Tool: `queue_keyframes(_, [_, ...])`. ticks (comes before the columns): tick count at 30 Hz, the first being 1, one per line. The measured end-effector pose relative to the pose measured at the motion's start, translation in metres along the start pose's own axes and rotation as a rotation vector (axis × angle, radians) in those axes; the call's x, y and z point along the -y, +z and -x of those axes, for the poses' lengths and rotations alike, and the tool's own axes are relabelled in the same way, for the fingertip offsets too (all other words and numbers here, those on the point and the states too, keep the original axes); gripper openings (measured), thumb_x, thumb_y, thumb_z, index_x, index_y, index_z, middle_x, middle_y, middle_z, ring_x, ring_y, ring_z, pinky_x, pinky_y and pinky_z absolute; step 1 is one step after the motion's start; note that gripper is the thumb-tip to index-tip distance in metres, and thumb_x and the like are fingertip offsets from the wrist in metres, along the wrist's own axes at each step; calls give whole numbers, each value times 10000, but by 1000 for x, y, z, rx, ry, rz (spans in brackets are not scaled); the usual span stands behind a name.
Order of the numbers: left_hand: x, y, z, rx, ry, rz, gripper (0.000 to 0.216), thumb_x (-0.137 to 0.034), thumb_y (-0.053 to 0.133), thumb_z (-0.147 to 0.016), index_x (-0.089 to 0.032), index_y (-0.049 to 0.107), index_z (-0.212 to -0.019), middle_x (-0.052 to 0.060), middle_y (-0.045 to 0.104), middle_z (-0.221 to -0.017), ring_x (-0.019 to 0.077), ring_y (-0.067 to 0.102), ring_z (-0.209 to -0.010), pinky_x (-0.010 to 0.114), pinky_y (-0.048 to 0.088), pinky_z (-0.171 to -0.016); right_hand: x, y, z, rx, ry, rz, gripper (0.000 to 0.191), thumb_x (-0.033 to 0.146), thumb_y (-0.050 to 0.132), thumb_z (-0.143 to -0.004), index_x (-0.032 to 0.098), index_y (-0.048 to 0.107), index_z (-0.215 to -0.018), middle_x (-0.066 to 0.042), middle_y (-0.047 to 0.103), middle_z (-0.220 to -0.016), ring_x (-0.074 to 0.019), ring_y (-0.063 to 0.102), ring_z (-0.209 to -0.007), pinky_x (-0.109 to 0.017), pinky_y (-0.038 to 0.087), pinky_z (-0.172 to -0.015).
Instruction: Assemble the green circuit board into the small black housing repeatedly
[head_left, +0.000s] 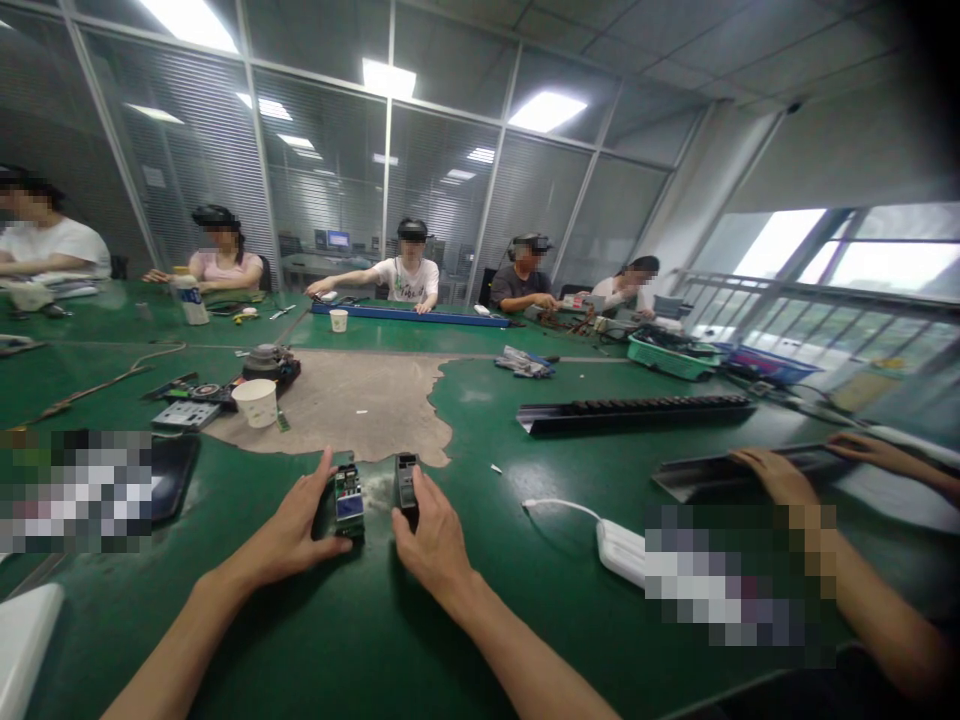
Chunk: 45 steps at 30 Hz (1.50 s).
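Two small parts stand side by side just above the green tabletop (480,610), a short gap between them. My left hand (300,515) grips a circuit board module (349,505) by its ends, thumb at the near end and fingers at the far one. Green board and a blue block show on its upper face. In my right hand (435,535) is a black plastic housing (406,480), held between thumb and fingers. The fingers cover part of its right side, and its inside cannot be made out.
Ahead lies a bare brown patch (360,400) with a paper cup (256,403) and electronic parts (191,395). A black channel (637,412) and white adapter (619,550) sit rightward. A co-worker's hands (780,475) rest on another channel (697,478). Several people sit opposite.
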<state>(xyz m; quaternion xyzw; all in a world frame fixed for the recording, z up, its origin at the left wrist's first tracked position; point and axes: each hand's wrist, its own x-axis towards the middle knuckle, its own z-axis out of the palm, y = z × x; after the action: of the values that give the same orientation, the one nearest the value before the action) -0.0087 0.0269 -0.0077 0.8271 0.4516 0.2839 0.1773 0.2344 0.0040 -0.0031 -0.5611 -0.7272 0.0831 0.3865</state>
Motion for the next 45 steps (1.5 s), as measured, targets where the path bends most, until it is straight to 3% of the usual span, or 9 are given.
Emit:
queue_keyframes(11, [-6, -2, 0, 26, -21, -3, 1105, -432, 664, -762, -232, -144, -1489, 170, 228, -1534, 375, 321, -1349, 558, 278, -1083, 2, 2, 7, 3, -36, -68, 756, 342, 575, -841, 164, 221, -1485, -138, 329, -1486, -334, 264, -1380, -551, 306, -1083])
queue_keyframes(20, [-1, -1, 0, 15, -40, 45, 1104, -440, 670, -763, -231, -134, -1491, 178, 264, -1516, 354, 339, -1341, 543, 278, -1087, -1, 3, 0, 12, 9, -100, 584, 223, 510, -855, 75, 386, -1406, -185, 414, -1422, -299, 363, -1336, -475, 350, -1080])
queue_keyframes(27, [3, 2, 0, 2, -45, 69, 1136, -447, 691, -751, -235, -149, -1485, 167, 259, -1518, 347, 303, -1356, 536, 262, -1097, 31, -11, -13, -21, -79, -244, 550, 260, 526, -863, 94, 429, -1379, -159, 443, -1409, -279, 379, -1327, -456, 320, -1105])
queue_keyframes(35, [4, 3, 3, -19, -23, 97, 1109, -412, 674, -776, -241, -164, -1482, 177, 228, -1522, 353, 306, -1354, 552, 269, -1095, 63, 6, -16, 91, -148, -199, 595, 265, 545, -838, 103, 385, -1388, -164, 481, -1354, -273, 442, -1269, -413, 383, -1062])
queue_keyframes(39, [4, 3, 3, -41, 7, 105, 1054, -359, 636, -806, -221, -160, -1483, 177, 224, -1527, 334, 292, -1370, 533, 254, -1111, 73, 12, -16, 144, -131, -117, 668, 307, 584, -822, 91, 338, -1404, -211, 379, -1421, -322, 413, -1288, -449, 409, -1027])
queue_keyframes(45, [9, 5, 4, -51, 45, 101, 1040, -259, 622, -786, -216, -142, -1489, 176, 201, -1533, 334, 276, -1380, 541, 232, -1119, 71, 23, -14, 176, -154, -43, 545, 344, 626, -799, 130, 465, -1273, -202, 383, -1405, -314, 495, -1203, -437, 427, -993])
